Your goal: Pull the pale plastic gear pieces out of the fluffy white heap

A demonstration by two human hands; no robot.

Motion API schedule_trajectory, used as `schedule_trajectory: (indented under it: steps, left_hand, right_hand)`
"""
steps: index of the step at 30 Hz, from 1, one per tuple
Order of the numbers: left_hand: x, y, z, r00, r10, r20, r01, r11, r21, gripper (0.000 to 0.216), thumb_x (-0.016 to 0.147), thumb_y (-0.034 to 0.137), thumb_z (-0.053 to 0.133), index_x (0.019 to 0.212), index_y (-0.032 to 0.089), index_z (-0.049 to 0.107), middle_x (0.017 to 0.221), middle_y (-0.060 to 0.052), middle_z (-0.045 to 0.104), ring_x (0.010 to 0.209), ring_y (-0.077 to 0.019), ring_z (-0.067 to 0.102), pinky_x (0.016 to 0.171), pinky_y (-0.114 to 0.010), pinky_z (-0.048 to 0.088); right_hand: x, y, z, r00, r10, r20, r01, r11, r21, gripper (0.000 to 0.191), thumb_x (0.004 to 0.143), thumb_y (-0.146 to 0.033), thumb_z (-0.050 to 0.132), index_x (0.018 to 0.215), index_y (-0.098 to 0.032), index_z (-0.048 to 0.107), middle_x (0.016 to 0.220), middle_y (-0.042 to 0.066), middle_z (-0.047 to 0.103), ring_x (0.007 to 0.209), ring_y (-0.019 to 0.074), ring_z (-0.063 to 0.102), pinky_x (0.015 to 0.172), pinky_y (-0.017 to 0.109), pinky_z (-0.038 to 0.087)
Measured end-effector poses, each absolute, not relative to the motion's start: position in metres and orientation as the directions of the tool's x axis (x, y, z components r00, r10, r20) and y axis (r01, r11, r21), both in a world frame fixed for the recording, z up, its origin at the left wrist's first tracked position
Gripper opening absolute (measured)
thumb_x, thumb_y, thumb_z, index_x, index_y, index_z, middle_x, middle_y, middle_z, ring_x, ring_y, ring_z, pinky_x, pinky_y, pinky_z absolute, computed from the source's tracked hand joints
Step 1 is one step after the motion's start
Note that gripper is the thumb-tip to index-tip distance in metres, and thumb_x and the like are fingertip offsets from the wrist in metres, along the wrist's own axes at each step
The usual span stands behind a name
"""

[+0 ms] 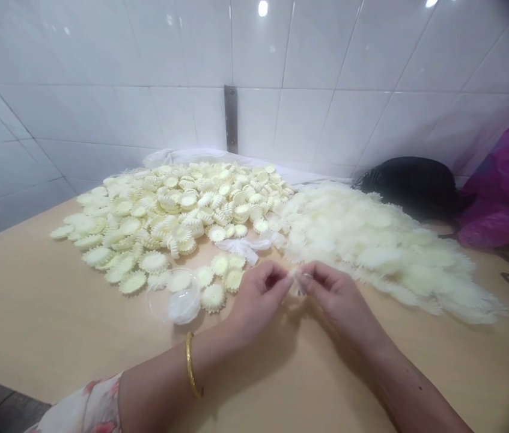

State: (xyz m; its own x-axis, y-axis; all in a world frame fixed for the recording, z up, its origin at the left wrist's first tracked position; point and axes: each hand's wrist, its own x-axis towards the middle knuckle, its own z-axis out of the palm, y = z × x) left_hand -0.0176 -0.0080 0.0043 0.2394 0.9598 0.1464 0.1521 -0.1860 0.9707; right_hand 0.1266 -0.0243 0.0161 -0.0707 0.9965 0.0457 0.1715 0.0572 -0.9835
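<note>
**Tiled wall (299, 78), pale desk (56, 313): sheer scrap (298, 284) pinched two-handed**

Left hand (258, 300) and right hand (338, 300) both clamped on the scrap, fingertips together, centre of frame, just off the desk. Fluffy fringed pile (371, 246) sits right and just above; scalloped cream discs (168, 210) heap upper left; clear plastic dish (173, 296) near the left hand. Risk: thin scrap slips the pinch and vanishes into the same-coloured fringe. Wrist drift could also scatter loose discs.

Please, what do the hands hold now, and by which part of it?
The left hand and right hand pinch a small translucent white piece at its opposite sides; its exact kind cannot be told.
</note>
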Motion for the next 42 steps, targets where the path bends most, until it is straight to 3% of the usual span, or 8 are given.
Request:
schedule_trajectory:
  steps: [7,9,13,21,24,29,38,42]
  left_hand:
    - [-0.029,-0.002,0.008,0.376,0.917,0.135,0.644,-0.363,0.674,0.02,0.069,0.035,0.059,0.079,0.018,0.055,0.083,-0.004,0.053,0.07,-0.0163,0.045,0.059,-0.028,0.032]
    - [-0.029,-0.003,0.005,0.419,0.903,0.098,0.7,-0.39,0.598,0.006,0.072,0.023,0.051,0.072,0.018,0.053,0.08,-0.004,0.051,0.068,-0.0154,0.044,0.058,-0.028,0.031]
    - [-0.027,-0.004,0.001,0.497,0.856,0.142,0.676,-0.484,0.556,0.016,0.071,0.007,0.038,0.06,0.017,0.047,0.072,-0.003,0.048,0.065,-0.0137,0.043,0.059,-0.028,0.032]
    - [-0.023,0.002,0.002,0.332,0.862,0.382,0.453,-0.501,0.737,0.022,0.08,0.025,0.048,0.097,0.017,0.059,0.091,-0.007,0.057,0.074,-0.0156,0.05,0.065,-0.028,0.039]
    - [-0.023,0.003,0.004,0.228,0.942,0.248,0.294,-0.309,0.904,0.025,0.081,0.035,0.048,0.092,0.016,0.061,0.078,-0.004,0.057,0.06,-0.0117,0.048,0.055,-0.025,0.037]
    - [-0.021,0.002,0.006,0.368,0.93,-0.013,0.005,0.012,1.0,0.022,0.076,0.037,0.055,0.078,0.015,0.059,0.061,0.002,0.051,0.048,-0.0062,0.039,0.048,-0.021,0.031]
    - [-0.018,0.0,0.001,0.262,0.963,0.068,0.076,-0.091,0.993,0.014,0.074,0.025,0.056,0.066,0.014,0.051,0.057,0.004,0.045,0.052,-0.0067,0.037,0.05,-0.021,0.03]
    - [-0.019,-0.003,0.005,0.213,0.973,0.088,0.063,-0.104,0.993,0.014,0.074,0.027,0.057,0.068,0.015,0.053,0.057,0.004,0.044,0.053,-0.007,0.039,0.051,-0.021,0.032]
  right_hand:
    - [0.145,-0.011,0.01,0.254,0.956,0.148,0.166,0.107,-0.98,0.032,0.071,-0.046,0.062,0.059,-0.019,0.05,0.053,-0.004,0.046,0.055,0.0114,0.047,0.054,0.022,0.038]
    - [0.147,-0.008,0.008,0.295,0.944,0.149,0.178,0.098,-0.979,0.035,0.071,-0.048,0.061,0.057,-0.019,0.049,0.051,-0.003,0.048,0.054,0.0116,0.048,0.053,0.022,0.038]
    - [0.149,-0.006,0.007,0.33,0.928,0.172,0.196,0.111,-0.974,0.039,0.072,-0.049,0.06,0.053,-0.018,0.045,0.048,-0.003,0.05,0.05,0.011,0.046,0.05,0.021,0.036]
    - [0.143,-0.012,0.009,0.058,0.995,0.077,0.001,0.077,-0.997,0.027,0.072,-0.042,0.063,0.063,-0.018,0.055,0.06,-0.002,0.049,0.062,0.0127,0.046,0.06,0.024,0.038]
    - [0.139,-0.014,0.008,-0.029,0.998,0.057,0.002,0.057,-0.998,0.028,0.073,-0.042,0.063,0.061,-0.018,0.054,0.059,-0.003,0.046,0.06,0.0112,0.041,0.057,0.023,0.035]
    - [0.131,-0.016,0.004,-0.079,0.997,0.0,-0.034,-0.003,-0.999,0.033,0.071,-0.046,0.064,0.06,-0.017,0.052,0.057,-0.003,0.047,0.055,0.0111,0.043,0.052,0.023,0.033]
    - [0.128,-0.018,0.007,-0.142,0.989,-0.028,-0.009,-0.03,-1.0,0.031,0.068,-0.045,0.065,0.064,-0.017,0.053,0.06,-0.002,0.049,0.057,0.0121,0.046,0.052,0.023,0.037]
    - [0.127,-0.021,0.011,-0.033,0.998,0.054,0.194,0.059,-0.979,0.026,0.073,-0.039,0.06,0.062,-0.018,0.051,0.057,-0.003,0.047,0.054,0.0113,0.042,0.05,0.023,0.034]
